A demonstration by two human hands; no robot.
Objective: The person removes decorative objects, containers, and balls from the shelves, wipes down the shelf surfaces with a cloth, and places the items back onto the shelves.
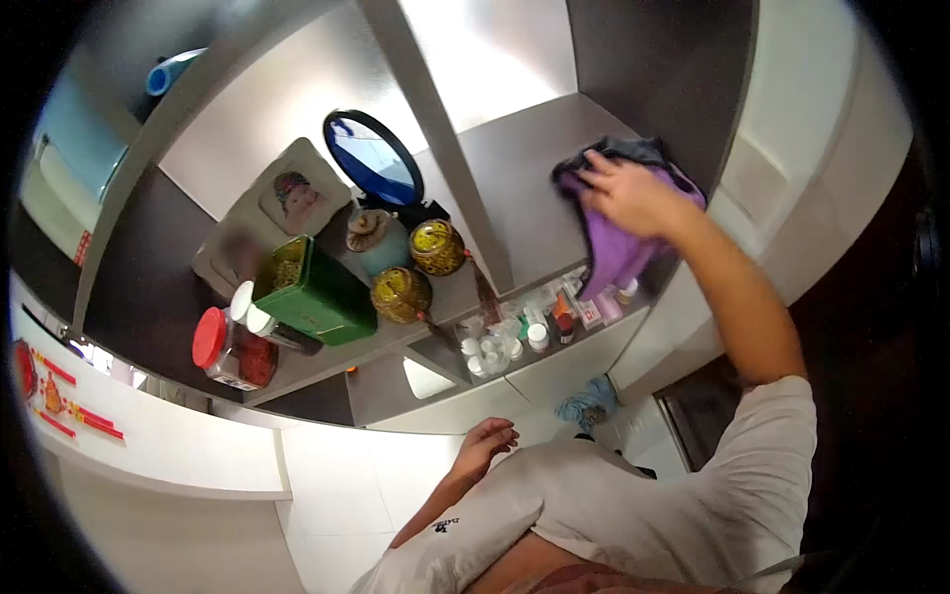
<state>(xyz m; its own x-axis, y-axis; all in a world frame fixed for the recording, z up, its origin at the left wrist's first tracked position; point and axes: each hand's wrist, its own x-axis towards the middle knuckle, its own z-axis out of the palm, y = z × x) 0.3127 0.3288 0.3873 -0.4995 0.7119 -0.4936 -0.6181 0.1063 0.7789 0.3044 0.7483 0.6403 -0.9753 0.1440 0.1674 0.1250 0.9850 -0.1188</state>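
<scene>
My right hand (638, 198) holds a purple cloth (621, 255) with a dark edge against the shelf surface (524, 158) on the right. Its fingers are partly spread over the fabric, and the palm side is hidden. One corner of the cloth hangs down toward a row of small bottles and boxes (564, 329). Low in front of my body, my left hand (485, 441) is away from the shelves. Its fingers are loosely bent, with nothing visible in them.
Left of the upright divider (445, 148) stand a round mirror (374, 158), a green tin (315, 295), two yellow-brown jars, a teal lidded jar (376, 243), a photo frame (297, 183) and a red-lidded jar (233, 346). A blue cloth (589, 404) hangs below the shelves.
</scene>
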